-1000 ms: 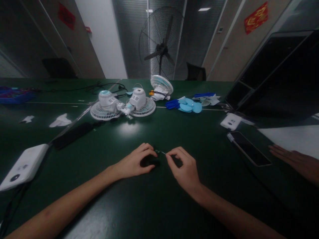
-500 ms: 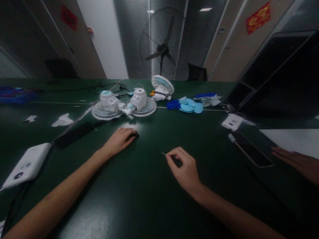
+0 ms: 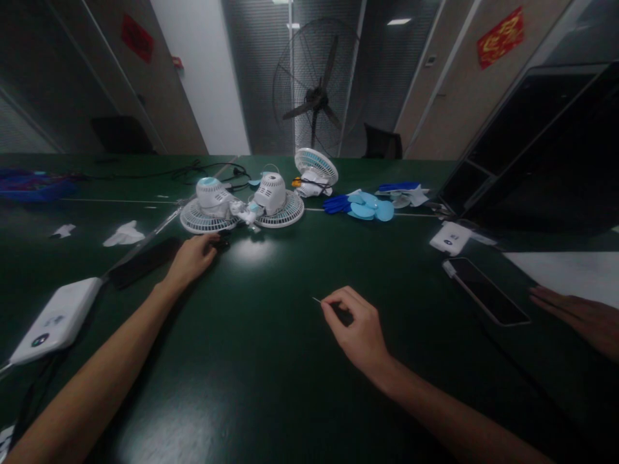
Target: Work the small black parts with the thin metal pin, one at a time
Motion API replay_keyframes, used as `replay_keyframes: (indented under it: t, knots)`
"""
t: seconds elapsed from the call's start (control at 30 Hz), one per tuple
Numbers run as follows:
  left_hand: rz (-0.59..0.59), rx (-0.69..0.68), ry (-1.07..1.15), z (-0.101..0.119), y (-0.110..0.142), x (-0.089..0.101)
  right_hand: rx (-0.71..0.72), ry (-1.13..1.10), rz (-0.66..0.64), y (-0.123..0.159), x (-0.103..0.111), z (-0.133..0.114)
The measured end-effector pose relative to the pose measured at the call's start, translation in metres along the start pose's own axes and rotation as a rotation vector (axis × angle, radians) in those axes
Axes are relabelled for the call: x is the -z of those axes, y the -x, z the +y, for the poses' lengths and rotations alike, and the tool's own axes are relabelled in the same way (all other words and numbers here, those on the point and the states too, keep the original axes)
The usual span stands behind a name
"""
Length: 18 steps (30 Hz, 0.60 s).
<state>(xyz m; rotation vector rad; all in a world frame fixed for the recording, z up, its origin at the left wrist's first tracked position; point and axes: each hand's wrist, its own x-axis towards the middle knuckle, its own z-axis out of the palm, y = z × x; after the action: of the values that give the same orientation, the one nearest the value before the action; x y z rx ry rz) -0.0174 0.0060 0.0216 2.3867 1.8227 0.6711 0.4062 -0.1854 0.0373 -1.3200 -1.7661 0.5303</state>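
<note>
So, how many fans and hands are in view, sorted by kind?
Small white fans: 3
Big dark fan: 1
Camera wearer's hands: 2
Other person's hand: 1
Total: 7

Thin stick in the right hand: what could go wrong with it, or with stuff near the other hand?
The thin stick might slip, because only the fingertips of the right hand pinch it, and it could be hard to spot on the dark green table. The left hand is close to a small white fan, so it might bump it.
</note>
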Motion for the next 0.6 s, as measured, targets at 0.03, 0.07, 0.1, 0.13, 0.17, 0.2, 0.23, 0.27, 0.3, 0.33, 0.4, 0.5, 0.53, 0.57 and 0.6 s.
replay_keyframes:
  t: [0.03,0.07,0.1,0.13,0.17,0.2,0.23,0.27,0.3,0.33,0.4,0.5,0.53,0.57,0.6]
  knots:
    - [0.024,-0.002,0.028,-0.002,0.000,-0.002,0.001,-0.002,0.004,0.000,0.000,-0.001]
    - [0.049,0.002,0.054,-0.005,-0.001,-0.003,0.001,-0.002,0.009,0.000,0.000,-0.002]
    - [0.074,0.011,0.079,-0.006,-0.001,-0.004,0.001,-0.002,0.010,-0.001,0.000,-0.002]
    - [0.092,0.024,0.100,-0.006,-0.001,-0.004,0.001,-0.002,0.011,-0.001,0.000,-0.002]
    - [0.105,0.040,0.115,-0.006,-0.001,-0.004,0.002,-0.003,0.009,0.000,0.000,-0.002]
    - [0.116,0.057,0.126,-0.005,0.000,-0.004,0.002,-0.005,0.006,0.000,0.000,-0.001]
    - [0.126,0.075,0.136,-0.003,0.000,-0.003,0.002,-0.005,0.003,0.000,0.000,0.000]
    - [0.138,0.095,0.148,-0.001,0.000,-0.002,0.001,-0.006,-0.002,0.000,0.000,0.001]
    - [0.153,0.117,0.167,0.001,0.000,-0.001,0.001,-0.007,-0.006,0.000,-0.001,0.001]
    - [0.172,0.142,0.198,0.002,0.000,-0.001,0.002,-0.008,-0.009,0.000,-0.001,0.002]
    - [0.214,0.185,0.285,0.002,-0.001,-0.002,0.001,-0.007,-0.012,0.000,-0.001,0.002]
    - [0.243,0.240,0.388,-0.005,-0.004,-0.007,-0.002,-0.011,-0.014,0.001,-0.001,0.001]
    - [0.237,0.259,0.408,-0.009,-0.005,-0.008,-0.005,-0.012,-0.015,0.001,-0.001,0.001]
    - [0.227,0.277,0.427,-0.012,-0.005,-0.010,-0.009,-0.014,-0.017,0.001,-0.001,0.001]
    - [0.219,0.292,0.445,-0.016,-0.006,-0.010,-0.014,-0.018,-0.022,0.001,0.000,0.001]
